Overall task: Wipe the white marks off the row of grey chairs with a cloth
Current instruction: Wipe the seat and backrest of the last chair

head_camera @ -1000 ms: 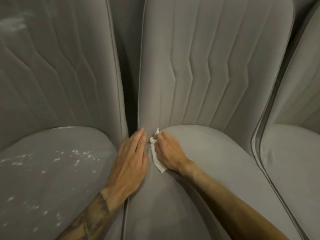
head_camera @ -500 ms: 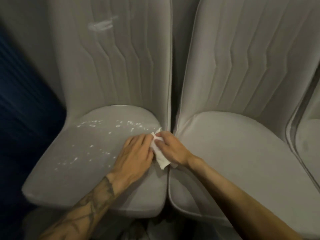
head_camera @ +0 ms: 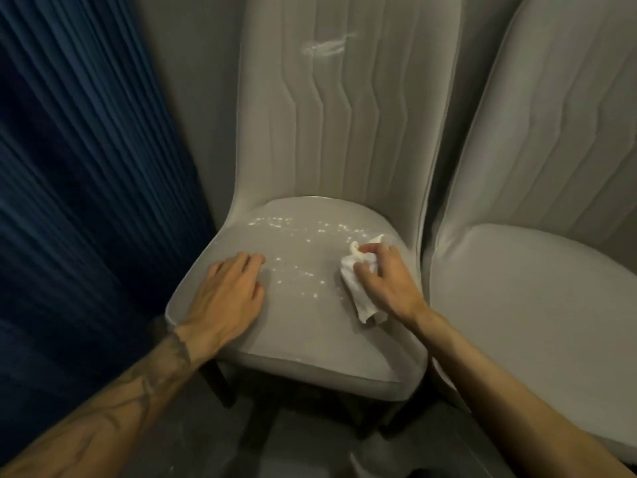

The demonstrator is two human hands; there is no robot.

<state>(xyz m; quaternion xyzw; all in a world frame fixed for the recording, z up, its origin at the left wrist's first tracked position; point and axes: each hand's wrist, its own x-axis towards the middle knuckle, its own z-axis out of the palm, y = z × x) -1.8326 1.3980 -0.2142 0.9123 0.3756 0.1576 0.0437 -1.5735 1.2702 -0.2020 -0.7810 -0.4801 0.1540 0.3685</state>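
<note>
We are bracing our left hand (head_camera: 229,294), fingers spread and flat, on the padded grey chair seat (head_camera: 303,326) while our right hand (head_camera: 386,281) is pinching a crumpled white cloth (head_camera: 360,298) against it. Scattered white specks (head_camera: 296,250) are lying between the hands and beyond the fingertips; short overlapping strokes toward the left hand, with a fresh fold of cloth, should lift them rather than smear them. A white streak (head_camera: 327,46) is waiting on the ribbed backrest above. A pleated dark-blue curtain (head_camera: 79,160) is hanging left of the left hand; a second grey chair (head_camera: 537,270) is standing right of the right.
</note>
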